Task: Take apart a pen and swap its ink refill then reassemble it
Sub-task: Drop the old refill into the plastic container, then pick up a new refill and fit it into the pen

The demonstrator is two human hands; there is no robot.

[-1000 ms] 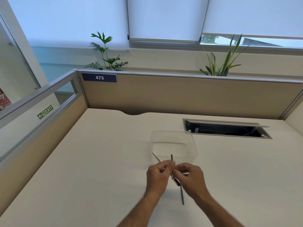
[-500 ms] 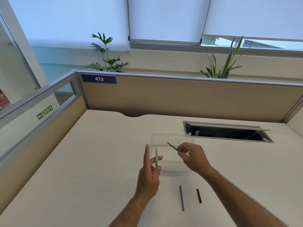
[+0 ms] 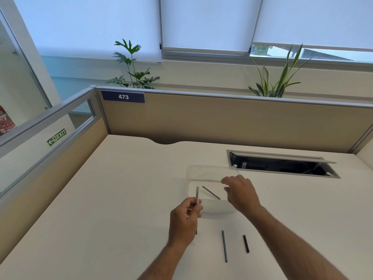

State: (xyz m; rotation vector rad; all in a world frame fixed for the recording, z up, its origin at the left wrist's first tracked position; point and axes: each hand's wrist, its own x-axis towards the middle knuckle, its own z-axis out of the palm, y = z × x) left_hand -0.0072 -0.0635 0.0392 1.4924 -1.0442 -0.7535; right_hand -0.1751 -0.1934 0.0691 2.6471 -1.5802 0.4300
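My left hand point(image 3: 185, 221) holds the white pen barrel point(image 3: 197, 196) upright, just left of the clear plastic box point(image 3: 210, 172). A thin dark refill point(image 3: 211, 192) lies slanted inside that box. Over the box's right side hovers my right hand point(image 3: 240, 191), fingers spread, holding nothing. On the desk nearer to me lie a long dark refill point(image 3: 224, 245) and a short black pen piece point(image 3: 246, 243), side by side.
The cream desk point(image 3: 121, 199) is walled by beige partitions at the back and left. An open cable hatch point(image 3: 282, 164) is sunk into the desk at the back right. Two potted plants stand behind the back partition.
My hands came apart. The right hand carried a thin dark refill over the clear box and let it go; it now lies in the box. The left hand keeps the barrel.
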